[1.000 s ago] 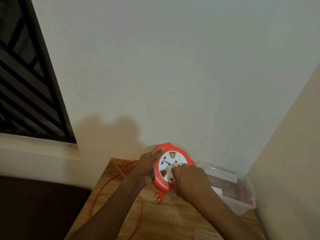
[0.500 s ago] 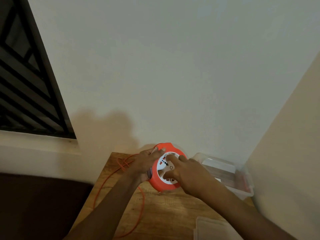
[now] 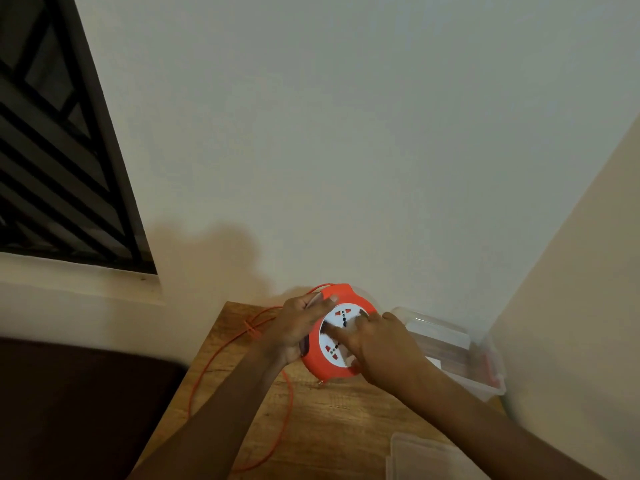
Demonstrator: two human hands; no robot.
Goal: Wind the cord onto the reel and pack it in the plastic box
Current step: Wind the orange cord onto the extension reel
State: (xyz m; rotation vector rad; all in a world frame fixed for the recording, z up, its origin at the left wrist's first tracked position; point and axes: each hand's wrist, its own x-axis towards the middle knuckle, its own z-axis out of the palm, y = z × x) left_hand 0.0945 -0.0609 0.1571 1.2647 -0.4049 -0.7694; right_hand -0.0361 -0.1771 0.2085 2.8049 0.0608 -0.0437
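Two hands share the reel [image 3: 334, 336], which is held on edge just above the far part of the table [image 3: 346, 417], its white socket face turned toward the person. The left hand [image 3: 294, 332] is closed on the reel's left rim, thumb over the top edge. The right hand [image 3: 375, 344] lies against the white face with fingers [image 3: 341, 336] pressed to it; whether they hook a winding knob I cannot tell.

The relation that matters is where the slack lies. The cord [image 3: 221, 355] leaves the reel on its left, near the left hand, runs out toward the table's left edge with a small knot or kink in it, then loops back along the near side of the table under the left forearm. So the loose length sits entirely left of the reel, and the left hand is the nearer one to guide it, while the right is placed to turn the face. Much cord is still out; winding looks far from done.

The box [image 3: 457, 344] stands open just right of the reel, nearer the right hand. Its lid [image 3: 426, 459] lies at the table's near right corner.
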